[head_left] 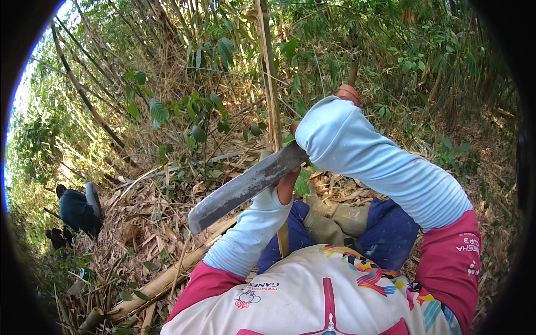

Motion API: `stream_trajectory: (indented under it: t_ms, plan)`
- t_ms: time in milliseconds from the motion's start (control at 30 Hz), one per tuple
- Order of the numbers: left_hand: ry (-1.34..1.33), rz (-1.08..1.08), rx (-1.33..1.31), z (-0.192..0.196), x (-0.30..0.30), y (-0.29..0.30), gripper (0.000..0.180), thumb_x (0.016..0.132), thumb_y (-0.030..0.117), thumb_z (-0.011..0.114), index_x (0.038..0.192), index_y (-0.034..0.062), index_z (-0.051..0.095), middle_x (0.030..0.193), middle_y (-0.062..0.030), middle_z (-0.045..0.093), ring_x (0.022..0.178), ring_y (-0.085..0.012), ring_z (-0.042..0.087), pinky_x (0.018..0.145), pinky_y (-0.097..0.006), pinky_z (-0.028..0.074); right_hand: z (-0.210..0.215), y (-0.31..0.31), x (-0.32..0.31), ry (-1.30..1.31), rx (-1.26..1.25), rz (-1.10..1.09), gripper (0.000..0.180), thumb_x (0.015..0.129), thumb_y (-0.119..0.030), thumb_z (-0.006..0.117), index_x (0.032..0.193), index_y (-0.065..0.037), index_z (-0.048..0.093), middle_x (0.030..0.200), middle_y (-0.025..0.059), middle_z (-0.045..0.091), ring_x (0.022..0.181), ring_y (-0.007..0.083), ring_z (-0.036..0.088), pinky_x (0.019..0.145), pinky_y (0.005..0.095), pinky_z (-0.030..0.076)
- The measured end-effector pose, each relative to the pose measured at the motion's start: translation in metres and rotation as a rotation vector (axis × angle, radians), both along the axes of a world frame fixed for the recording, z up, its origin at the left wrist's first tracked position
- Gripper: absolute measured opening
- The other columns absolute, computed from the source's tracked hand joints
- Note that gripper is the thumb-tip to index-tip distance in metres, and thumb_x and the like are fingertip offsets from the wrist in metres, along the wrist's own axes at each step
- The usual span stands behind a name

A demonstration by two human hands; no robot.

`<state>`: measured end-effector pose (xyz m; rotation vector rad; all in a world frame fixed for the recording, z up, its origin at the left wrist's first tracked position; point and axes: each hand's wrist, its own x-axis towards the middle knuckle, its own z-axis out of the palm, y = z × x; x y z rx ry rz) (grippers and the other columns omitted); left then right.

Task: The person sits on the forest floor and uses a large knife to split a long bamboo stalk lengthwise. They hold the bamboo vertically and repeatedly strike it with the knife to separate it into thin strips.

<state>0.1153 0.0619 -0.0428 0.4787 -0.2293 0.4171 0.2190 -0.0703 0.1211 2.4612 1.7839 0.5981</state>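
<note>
A machete with a broad dark grey blade (245, 187) slants across the middle, its tip low on the left. My right hand (293, 128) is closed on its handle, mostly hidden by a light blue sleeve. Past that sleeve shows a rounded reddish-brown end (348, 94); whether it is the handle I cannot tell. My left hand (286, 187) is wrapped round an upright split bamboo pole (269, 78), partly covered by the blade. The blade crosses in front of the pole; whether they touch is unclear. The pole's lower end reaches down between my legs.
Dry leaves and bamboo litter (151, 223) cover the ground. A thick bamboo stem (162, 282) lies at the lower left. Leafy saplings (192, 109) and dense bamboo stand ahead. Another person in dark clothing (80, 211) is at the far left. My boots (350, 218) are below the hands.
</note>
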Motion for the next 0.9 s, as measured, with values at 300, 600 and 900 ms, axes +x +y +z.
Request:
stream_trajectory:
  t_ms: [300, 600, 900]
  plan:
    - [0.022, -0.28, -0.495, -0.082, 0.051, 0.049, 0.048, 0.094, 0.024, 0.056, 0.127, -0.005, 0.038, 0.112, -0.0158, 0.054, 0.102, -0.017, 0.053, 0.093, -0.03, 0.046, 0.01, 0.015, 0.011, 0.032, -0.166, -0.073, 0.025, 0.077, -0.048, 0.061, 0.069, -0.024, 0.064, 0.07, -0.0035, 0.061, 0.061, 0.0142, 0.054, 0.053, 0.0342, 0.035]
    - [-0.17, -0.285, -0.398, 0.011, 0.008, 0.001, 0.035, 0.097, 0.025, 0.053, 0.115, -0.0036, 0.048, 0.108, -0.0135, 0.056, 0.1, -0.0176, 0.053, 0.096, -0.03, 0.043, 0.008, 0.017, 0.031, 0.126, -0.217, -0.086, 0.026, 0.076, -0.042, 0.062, 0.078, -0.017, 0.067, 0.082, 0.0041, 0.066, 0.075, 0.0173, 0.059, 0.065, 0.0379, 0.04]
    - [0.356, 0.857, 1.15, 0.022, -0.003, -0.005, 0.029, 0.09, 0.021, 0.065, 0.11, 0.0037, 0.053, 0.079, -0.0036, 0.055, 0.069, -0.0145, 0.051, 0.065, -0.028, 0.044, 0.03, 0.026, 0.017, 0.07, -0.334, -0.21, 0.024, 0.076, -0.035, 0.064, 0.091, -0.017, 0.071, 0.096, 0.0071, 0.07, 0.087, 0.0184, 0.064, 0.076, 0.0371, 0.044]
